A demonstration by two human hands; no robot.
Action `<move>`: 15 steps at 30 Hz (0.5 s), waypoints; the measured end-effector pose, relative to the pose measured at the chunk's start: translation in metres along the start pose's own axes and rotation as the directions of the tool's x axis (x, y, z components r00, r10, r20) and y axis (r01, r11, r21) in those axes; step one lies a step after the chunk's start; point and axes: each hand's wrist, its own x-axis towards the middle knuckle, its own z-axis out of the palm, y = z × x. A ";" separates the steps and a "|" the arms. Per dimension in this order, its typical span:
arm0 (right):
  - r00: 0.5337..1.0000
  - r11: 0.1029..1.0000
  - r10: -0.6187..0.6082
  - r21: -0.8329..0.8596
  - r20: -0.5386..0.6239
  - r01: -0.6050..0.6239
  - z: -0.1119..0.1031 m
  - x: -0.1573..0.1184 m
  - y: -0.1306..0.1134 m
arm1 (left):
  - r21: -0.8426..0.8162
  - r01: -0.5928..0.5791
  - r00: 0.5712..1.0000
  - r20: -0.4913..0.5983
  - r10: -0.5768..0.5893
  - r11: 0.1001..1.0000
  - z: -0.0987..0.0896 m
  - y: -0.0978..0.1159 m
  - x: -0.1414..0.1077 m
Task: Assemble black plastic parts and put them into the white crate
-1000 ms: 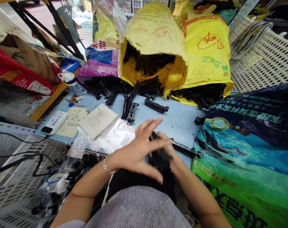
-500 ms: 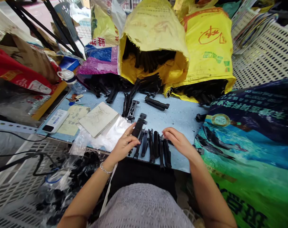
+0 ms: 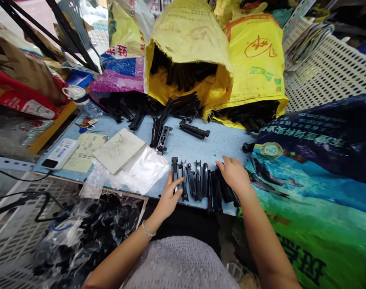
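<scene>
Several narrow black parts (image 3: 198,180) lie side by side in a row along the front edge of the blue table. My left hand (image 3: 170,196) is at the row's left end, its fingers on both sides of the leftmost black part (image 3: 174,170). At the right end, my right hand (image 3: 235,176) rests over dark parts, fingertips apart near their upper ends; its palm partly hides them. Farther back lie a black slotted part (image 3: 164,138) and a pair of black pieces (image 3: 195,130).
Yellow sacks (image 3: 189,36) of black parts stand behind the blue table (image 3: 197,151). A pale square tile (image 3: 119,149) and clear plastic (image 3: 140,172) lie left. A blue-green sack (image 3: 315,172) stands right; a crate of bagged parts (image 3: 89,237) is lower left.
The black part in my left hand has come down from a tilt to lie in line with the row. My right hand has moved over the row's right end. The view has shifted slightly.
</scene>
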 end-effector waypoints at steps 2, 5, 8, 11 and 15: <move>0.985 0.994 -0.086 0.051 -0.147 0.095 -0.012 0.048 -0.019 | -0.029 -0.009 1.000 -0.001 0.008 1.000 -0.002 0.000 -0.001; 0.996 0.994 -0.065 0.082 -0.062 0.070 -0.027 0.113 -0.050 | -0.075 -0.028 0.998 -0.065 0.023 0.997 -0.009 0.004 -0.005; 0.996 0.994 0.008 0.106 0.085 -0.017 -0.037 0.130 -0.070 | -0.162 -0.051 0.990 -0.141 0.028 0.985 -0.023 0.015 0.004; 0.999 0.991 -0.032 0.134 0.033 0.027 -0.037 0.083 -0.083 | -0.401 -0.088 0.983 -0.184 0.014 0.912 -0.034 0.034 0.032; 0.904 0.827 -0.421 0.374 -0.081 0.419 -0.030 -0.009 -0.089 | -0.622 -0.155 0.973 -0.230 0.010 0.768 -0.039 0.064 0.068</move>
